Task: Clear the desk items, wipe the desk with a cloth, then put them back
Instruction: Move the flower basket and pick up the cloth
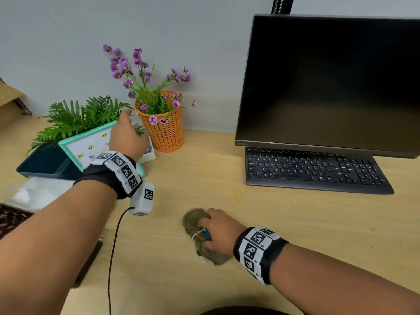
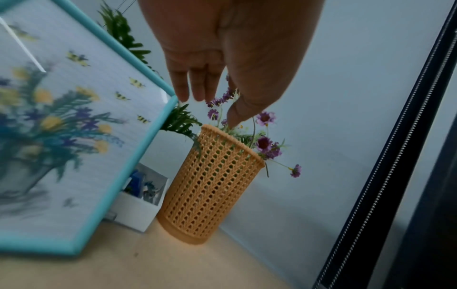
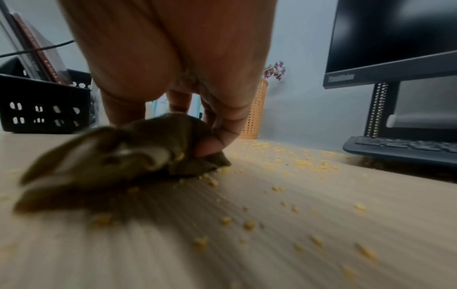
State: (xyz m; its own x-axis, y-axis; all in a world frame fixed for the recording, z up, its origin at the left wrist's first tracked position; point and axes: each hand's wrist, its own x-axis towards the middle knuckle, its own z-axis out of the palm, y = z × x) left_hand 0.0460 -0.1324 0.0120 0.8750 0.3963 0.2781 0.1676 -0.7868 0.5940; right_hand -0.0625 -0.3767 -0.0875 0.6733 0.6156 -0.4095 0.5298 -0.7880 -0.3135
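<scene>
While yellow crumbs (image 3: pixel 249 224) dot the pale wooden desk (image 1: pixel 295 223), the right hand (image 1: pixel 219 233) grips a crumpled brown cloth (image 1: pixel 197 223).
The left hand (image 1: pixel 127 135), fingers loosely extended and empty, hovers beside the orange mesh flower basket (image 1: pixel 167 133) near the back edge.

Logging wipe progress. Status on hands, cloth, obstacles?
Left hand open, above teal frame. Right hand grips cloth on desk. Yellow crumbs remain; orange basket, keyboard uncleared.

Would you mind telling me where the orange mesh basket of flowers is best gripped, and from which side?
Probably round the orange mesh basket's bare wall below the rim, from its right: it stands upright, flowers fill the mouth, and the teal picture frame and white box crowd its left. The left hand hovers nearby.
</scene>
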